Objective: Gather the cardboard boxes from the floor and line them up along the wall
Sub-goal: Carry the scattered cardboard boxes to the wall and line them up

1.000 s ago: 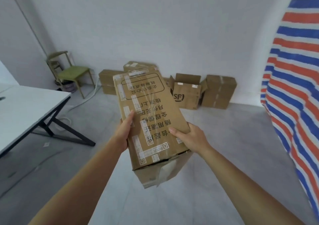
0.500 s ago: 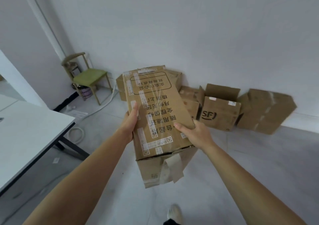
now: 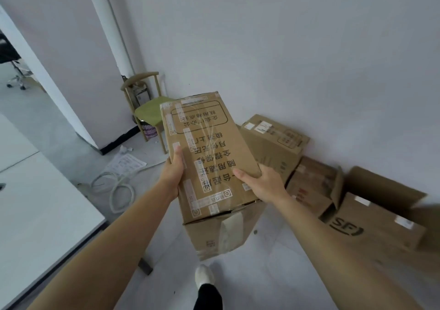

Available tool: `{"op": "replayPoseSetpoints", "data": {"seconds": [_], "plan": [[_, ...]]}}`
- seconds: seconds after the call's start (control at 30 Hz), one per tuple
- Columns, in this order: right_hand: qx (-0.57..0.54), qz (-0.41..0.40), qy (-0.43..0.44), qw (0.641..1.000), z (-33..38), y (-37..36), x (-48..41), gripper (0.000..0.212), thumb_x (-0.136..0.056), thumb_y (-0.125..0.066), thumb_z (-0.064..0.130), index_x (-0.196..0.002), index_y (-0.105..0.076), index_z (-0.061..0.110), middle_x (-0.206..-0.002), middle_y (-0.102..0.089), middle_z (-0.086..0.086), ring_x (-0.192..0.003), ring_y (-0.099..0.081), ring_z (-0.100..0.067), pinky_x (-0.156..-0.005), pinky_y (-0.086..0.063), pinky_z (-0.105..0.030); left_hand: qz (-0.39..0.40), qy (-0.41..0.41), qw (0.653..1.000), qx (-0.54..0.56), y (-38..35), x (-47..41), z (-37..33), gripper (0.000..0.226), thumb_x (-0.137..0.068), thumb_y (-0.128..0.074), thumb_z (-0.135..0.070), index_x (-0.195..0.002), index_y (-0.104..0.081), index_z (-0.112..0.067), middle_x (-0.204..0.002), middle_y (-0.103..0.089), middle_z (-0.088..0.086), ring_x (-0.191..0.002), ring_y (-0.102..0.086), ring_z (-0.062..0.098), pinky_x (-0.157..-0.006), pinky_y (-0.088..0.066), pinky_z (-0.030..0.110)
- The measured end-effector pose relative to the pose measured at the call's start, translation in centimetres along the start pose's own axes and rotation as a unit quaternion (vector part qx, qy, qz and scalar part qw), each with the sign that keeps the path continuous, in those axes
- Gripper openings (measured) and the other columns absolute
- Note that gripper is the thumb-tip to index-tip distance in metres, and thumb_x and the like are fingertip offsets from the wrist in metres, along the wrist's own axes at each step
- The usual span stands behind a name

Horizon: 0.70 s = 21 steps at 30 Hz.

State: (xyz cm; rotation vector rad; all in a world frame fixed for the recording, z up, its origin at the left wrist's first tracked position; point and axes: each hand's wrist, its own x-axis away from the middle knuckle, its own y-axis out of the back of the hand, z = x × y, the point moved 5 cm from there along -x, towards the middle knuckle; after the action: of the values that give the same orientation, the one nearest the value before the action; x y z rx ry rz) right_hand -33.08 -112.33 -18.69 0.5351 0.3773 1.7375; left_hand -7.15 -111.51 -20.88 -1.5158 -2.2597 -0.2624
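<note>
taped cardboard box (image 3: 209,157): frame centre, held off the floor, tilted | left hand (image 3: 172,174): fingers wrapped on its left edge | right hand (image 3: 263,183): fingers gripping its right edge | other boxes (image 3: 307,178): lined along wall (image 3: 285,47), right | green chair (image 3: 152,109): behind, upper centre | white worktop (image 3: 35,214): lower left

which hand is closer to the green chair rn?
Left. The left hand grips the held box on its chair-side edge, just below the green chair in the picture; the right hand holds the opposite edge, toward the SF box.
</note>
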Motion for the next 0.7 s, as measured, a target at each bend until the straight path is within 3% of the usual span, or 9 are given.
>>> {"op": "replayPoseSetpoints", "data": {"seconds": [0.13,0.27,0.57,0.7], "plan": [[0.016,0.028,-0.005,0.999,1.2,-2.9,-12.1,0.045,-0.075,-0.064,0.078,-0.096,-0.065,0.038,-0.088,-0.072,0.02,-0.081,-0.068,0.003,-0.07,-0.052,-0.019,-0.017,0.023,0.999,0.018,1.0,-12.3,-2.1,0.071,-0.089,-0.04,-0.074,-0.136,-0.052,-0.022,-0.113,-0.073,0.007,-0.097,-0.072,0.029,-0.08,-0.06,0.053],[0.03,0.049,-0.018,0.998,3.1,-5.0,-24.3,0.059,-0.073,-0.06,0.083,-0.109,-0.066,0.037,-0.092,-0.071,0.022,-0.082,-0.065,0.006,-0.069,-0.051,-0.018,-0.047,0.04,0.998,0.021,1.1,-23.4,-5.9,0.063,-0.095,-0.042,-0.064,-0.14,-0.046,-0.021,-0.119,-0.069,0.009,-0.101,-0.07,0.03,-0.085,-0.058,0.053],[0.023,0.134,-0.072,0.988,2.3,-8.0,-46.9,0.053,-0.075,-0.068,0.074,-0.11,-0.061,0.035,-0.088,-0.073,0.017,-0.083,-0.067,0.004,-0.083,-0.058,-0.029,-0.126,0.09,0.988,-0.024,-0.1,-43.2,-9.3,0.062,-0.098,-0.04,-0.06,-0.142,-0.045,-0.017,-0.128,-0.061,0.01,-0.112,-0.061,0.032,-0.095,-0.053,0.05],[0.013,0.195,-0.085,0.977,-1.7,-11.5,-58.6,0.069,-0.072,-0.071,0.074,-0.126,-0.056,0.033,-0.107,-0.068,0.018,-0.098,-0.065,-0.003,-0.092,-0.055,-0.032,-0.169,0.128,0.977,-0.032,-1.2,-53.3,-7.3,0.057,-0.101,-0.036,-0.054,-0.139,-0.047,-0.013,-0.129,-0.061,0.008,-0.114,-0.06,0.031,-0.093,-0.052,0.045]]}}
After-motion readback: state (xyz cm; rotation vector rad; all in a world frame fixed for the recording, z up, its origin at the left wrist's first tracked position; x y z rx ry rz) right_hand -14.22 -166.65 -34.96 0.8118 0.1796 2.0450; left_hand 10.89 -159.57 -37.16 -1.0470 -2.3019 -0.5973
